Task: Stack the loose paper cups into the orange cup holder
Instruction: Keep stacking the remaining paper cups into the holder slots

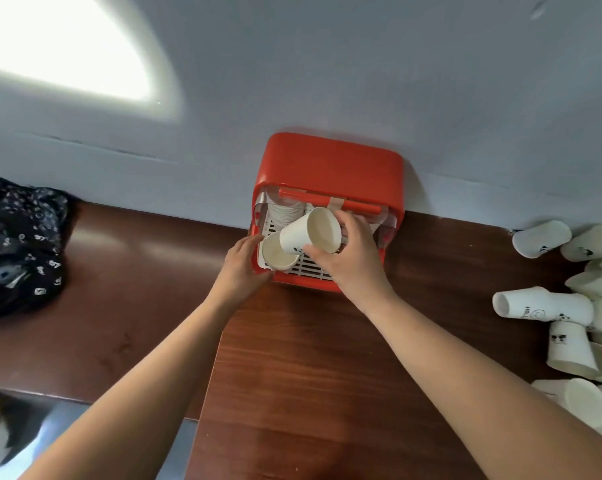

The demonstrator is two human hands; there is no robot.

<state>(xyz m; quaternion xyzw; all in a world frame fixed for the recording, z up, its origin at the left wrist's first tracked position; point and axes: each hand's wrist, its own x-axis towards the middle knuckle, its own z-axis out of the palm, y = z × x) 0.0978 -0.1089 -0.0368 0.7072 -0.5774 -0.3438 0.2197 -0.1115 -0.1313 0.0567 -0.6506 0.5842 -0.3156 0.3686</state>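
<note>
The orange cup holder (330,164) stands against the wall with its clear front open and a white slatted rack inside. My right hand (351,258) grips a white paper cup (301,233), tilted with its mouth toward me, just above the rack. An upright cup (278,252) stands at the rack's front left corner. A stack of cups (285,211) sits behind it at the back left. My left hand (242,263) rests against the holder's front left edge beside the upright cup.
Several loose white paper cups (542,306) lie in a heap on the brown wooden table (292,358) at the right. A dark patterned cloth bag (19,244) lies at the left. A grey surface shows at the bottom left.
</note>
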